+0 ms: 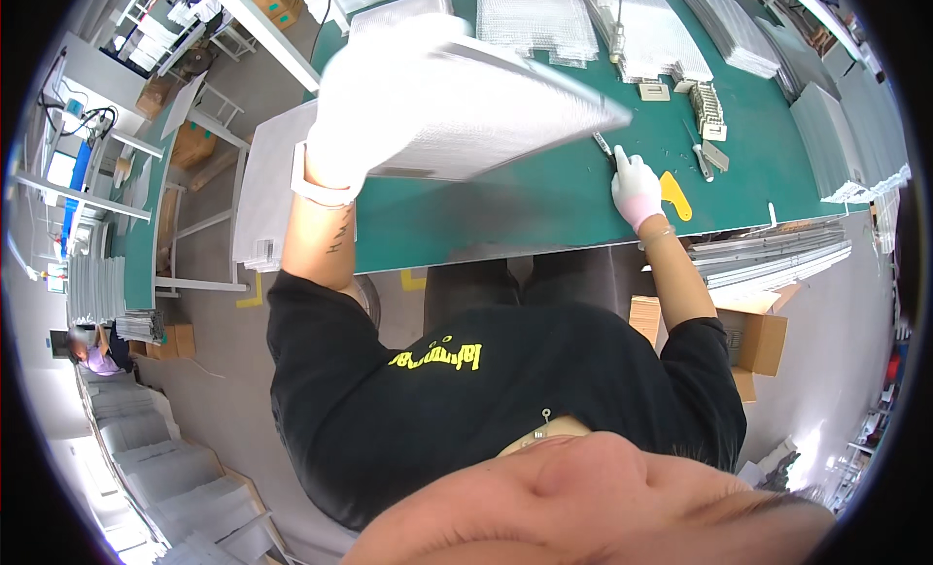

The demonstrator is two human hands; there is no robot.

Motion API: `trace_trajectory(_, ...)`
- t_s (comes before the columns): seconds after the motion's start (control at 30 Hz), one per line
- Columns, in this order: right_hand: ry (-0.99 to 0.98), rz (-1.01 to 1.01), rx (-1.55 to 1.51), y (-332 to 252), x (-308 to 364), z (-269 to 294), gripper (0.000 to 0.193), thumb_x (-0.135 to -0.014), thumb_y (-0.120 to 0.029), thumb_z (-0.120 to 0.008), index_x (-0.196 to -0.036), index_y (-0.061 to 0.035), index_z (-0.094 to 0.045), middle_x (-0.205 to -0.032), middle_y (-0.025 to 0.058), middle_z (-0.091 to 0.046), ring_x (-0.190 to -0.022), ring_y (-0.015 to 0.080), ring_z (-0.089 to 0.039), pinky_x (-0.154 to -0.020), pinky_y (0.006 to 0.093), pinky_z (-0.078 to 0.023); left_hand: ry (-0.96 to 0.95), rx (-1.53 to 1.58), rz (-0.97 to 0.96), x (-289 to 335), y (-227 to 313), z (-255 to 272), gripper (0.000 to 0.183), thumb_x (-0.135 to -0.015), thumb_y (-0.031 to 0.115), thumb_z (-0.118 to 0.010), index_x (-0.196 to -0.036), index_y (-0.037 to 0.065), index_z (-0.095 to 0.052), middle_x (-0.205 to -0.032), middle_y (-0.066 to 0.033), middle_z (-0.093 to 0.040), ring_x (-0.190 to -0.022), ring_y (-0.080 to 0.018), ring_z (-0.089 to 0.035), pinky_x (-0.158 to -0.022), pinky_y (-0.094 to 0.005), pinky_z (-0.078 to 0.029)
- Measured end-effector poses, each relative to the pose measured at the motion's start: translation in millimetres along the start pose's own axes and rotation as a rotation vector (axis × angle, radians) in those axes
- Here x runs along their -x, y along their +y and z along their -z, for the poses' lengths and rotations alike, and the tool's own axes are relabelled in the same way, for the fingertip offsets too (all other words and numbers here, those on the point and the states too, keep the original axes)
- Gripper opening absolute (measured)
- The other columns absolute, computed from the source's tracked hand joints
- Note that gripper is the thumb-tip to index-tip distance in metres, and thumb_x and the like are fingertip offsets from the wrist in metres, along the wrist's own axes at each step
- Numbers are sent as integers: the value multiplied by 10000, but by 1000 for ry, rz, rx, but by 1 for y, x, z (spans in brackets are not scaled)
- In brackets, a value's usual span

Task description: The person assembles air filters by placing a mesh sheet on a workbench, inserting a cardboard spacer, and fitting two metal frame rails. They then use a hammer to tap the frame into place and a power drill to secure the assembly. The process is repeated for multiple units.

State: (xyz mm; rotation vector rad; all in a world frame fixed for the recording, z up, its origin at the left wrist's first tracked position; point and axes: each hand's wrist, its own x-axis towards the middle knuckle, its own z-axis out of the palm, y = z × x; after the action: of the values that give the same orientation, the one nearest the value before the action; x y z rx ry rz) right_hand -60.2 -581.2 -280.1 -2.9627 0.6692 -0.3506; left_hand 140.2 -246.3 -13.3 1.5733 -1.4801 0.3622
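My left hand (374,99), in a white glove washed out by glare, is raised over the left part of the bench. It grips a thin white sheet-like panel (476,118), tilted up with one corner pointing right; the fingers blur into the panel's brightness. Lower and to the right, my right hand (636,188), also gloved in white, is down at the green bench top. Its fingers close on a slim pen-like tool (603,143) with a pale, dark-marked body. Just right of that hand lies a yellow scraper-shaped piece (673,197).
Stacks of clear ribbed panels (536,19) line the back of the green bench (544,201). Small beige notched pieces (709,110) and a grey-handled tool (703,164) lie to the right. White sheets (267,191) stand at the left end. Metal strips (777,259) and a cardboard box (758,342) are below right.
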Motion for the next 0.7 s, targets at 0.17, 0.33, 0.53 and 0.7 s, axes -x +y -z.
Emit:
trace_trajectory(0.17,-60,-203,-948,-11,13,16,528,-1009,-144,-511,-1515,-47,-398,-838,94,-579,-661,188,-606,-638,334,-536,-542,-509,-552,-30,4,-77,421,-866,158,-587,-1276,94,-656,-813,-54,-610,-753,-219,-611,-678,-354,-492)
trace_trajectory(0.33,25,-290,-1722,-76,62,69,555,-1080,-208,-439,-1597,-96,-274,-766,-9,-497,-514,58,-414,-459,207,-374,-535,-588,-479,-15,-22,-109,395,-899,171,-574,-1281,90,-637,-770,-44,-569,-713,-212,-585,-689,-364,-482)
trace_trajectory(0.53,593,-460,-1964,-145,68,74,530,-1075,-155,-354,-1585,-100,-223,-765,12,-502,-542,85,-457,-492,239,-420,-369,-681,-211,-4,-18,-123,128,-920,200,-605,-991,128,-683,-723,-31,-557,-691,-214,-573,-657,-362,-454)
trace_trajectory(0.7,63,-177,-1637,-144,65,69,608,-1057,-115,-390,-1619,-77,-161,-730,5,-487,-538,69,-424,-497,222,-406,-329,-695,-170,0,-14,-122,90,-902,205,-591,-849,152,-641,-704,-30,-579,-676,-215,-604,-641,-365,-453)
